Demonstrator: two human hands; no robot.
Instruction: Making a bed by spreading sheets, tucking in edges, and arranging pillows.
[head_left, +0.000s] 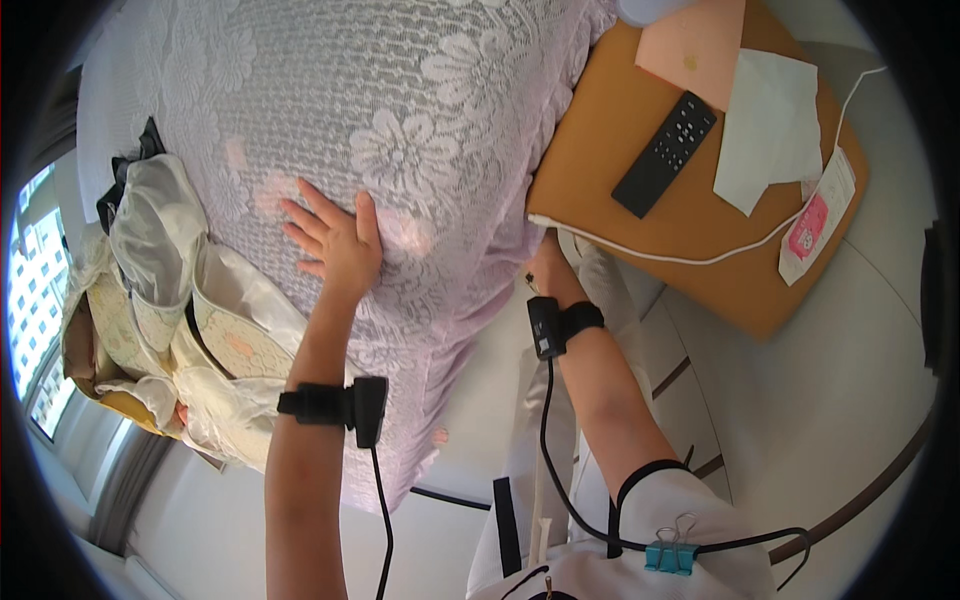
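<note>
My left hand (343, 244) lies palm down with fingers spread on a pale lilac lace bedspread (401, 154) with flower patterns. It holds nothing. My right hand (549, 264) reaches down between the bedspread's side and a tan-brown table top (592, 169). The table's edge hides its fingers, so what they touch cannot be told. Close above it, the plug end of a white cable (675, 259) lies on the table. To the left of my left hand is a pile of clothing with pale bras (240, 341) and black straps (120, 180).
On the table lie a black remote control (664, 154), a sheet of white paper (772, 124), a peach-coloured sheet (697, 45) and a printed packet (817, 217). Black cables run from straps on both wrists, one through a teal binder clip (670, 559). A window (41, 300) is at far left.
</note>
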